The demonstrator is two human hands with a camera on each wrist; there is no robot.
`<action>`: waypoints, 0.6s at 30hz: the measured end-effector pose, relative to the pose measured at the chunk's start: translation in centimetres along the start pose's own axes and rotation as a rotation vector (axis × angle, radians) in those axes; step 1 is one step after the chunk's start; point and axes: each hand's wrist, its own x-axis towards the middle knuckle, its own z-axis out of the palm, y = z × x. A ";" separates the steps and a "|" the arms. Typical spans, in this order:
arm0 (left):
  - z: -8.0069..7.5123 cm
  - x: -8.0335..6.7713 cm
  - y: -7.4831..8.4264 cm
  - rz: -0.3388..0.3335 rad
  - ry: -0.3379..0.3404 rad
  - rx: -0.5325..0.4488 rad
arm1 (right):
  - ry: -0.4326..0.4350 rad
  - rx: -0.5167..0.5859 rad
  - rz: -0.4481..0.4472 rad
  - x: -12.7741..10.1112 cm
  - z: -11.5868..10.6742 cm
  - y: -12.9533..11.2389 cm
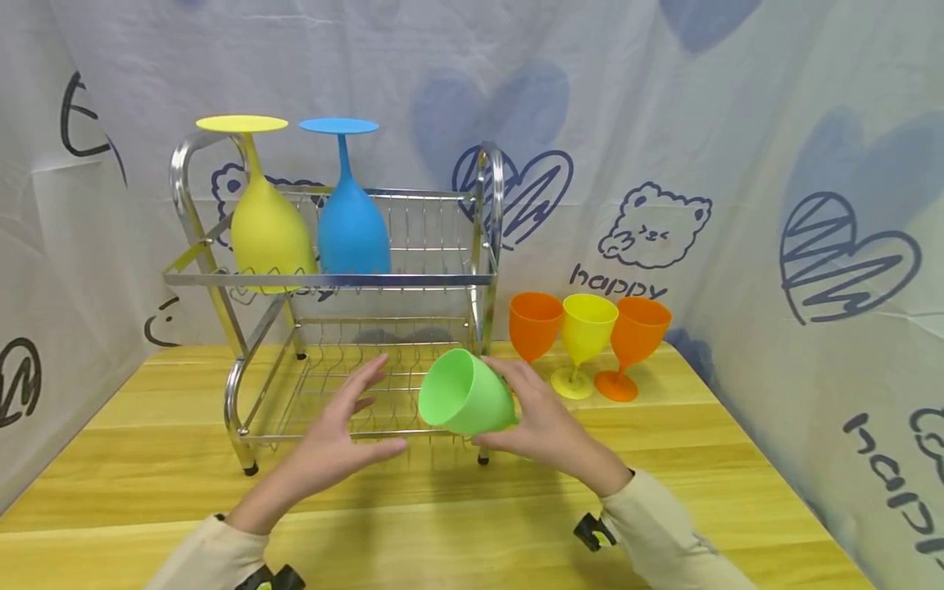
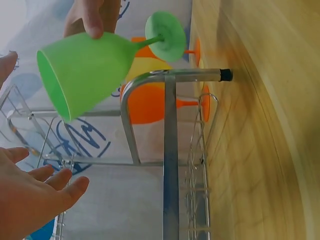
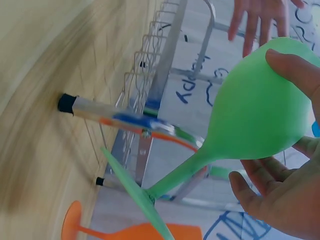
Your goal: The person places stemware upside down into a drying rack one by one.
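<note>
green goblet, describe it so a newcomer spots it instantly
Find the metal rack on the table. In front of its right end, the right hand holds the goblet tilted, mouth toward the left hand. It alone is green; the other goblets are orange, yellow or blue.

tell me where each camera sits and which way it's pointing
Head: worn on the head, looking forward and down at the metal rack, green goblet and table; both sleeves, left hand and right hand show.
Left wrist: on that wrist, facing the goblet and rack, turned sideways; both hands partly show.
Right wrist: on that wrist, facing the goblet and rack, also sideways; the right hand grips the bowl, left fingers at top.
Shared: both wrist views show the goblet's bowl, stem and foot.
</note>
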 end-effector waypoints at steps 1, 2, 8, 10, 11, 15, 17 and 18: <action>0.2 0.1 0.1 0.007 -0.004 0.009 | -0.009 -0.014 -0.012 0.0 0.2 -0.2; 0.3 0.1 0.1 0.020 -0.008 0.024 | -0.017 -0.032 -0.024 0.0 0.4 -0.3; 0.7 0.5 0.5 0.096 -0.032 0.097 | -0.053 -0.085 -0.105 0.2 1.6 -1.1; 0.8 0.7 0.6 0.107 -0.045 0.102 | -0.061 -0.097 -0.131 0.2 1.8 -1.3; 0.9 0.7 0.6 0.114 -0.053 0.101 | -0.066 -0.103 -0.145 0.3 1.9 -1.4; 1.0 1.0 0.5 0.138 -0.081 0.104 | -0.082 -0.128 -0.177 0.2 2.2 -1.8; 1.0 1.0 0.3 0.150 -0.090 0.106 | -0.087 -0.141 -0.180 0.2 2.3 -1.8; 1.0 1.1 0.3 0.153 -0.093 0.108 | -0.089 -0.145 -0.177 0.1 2.4 -1.8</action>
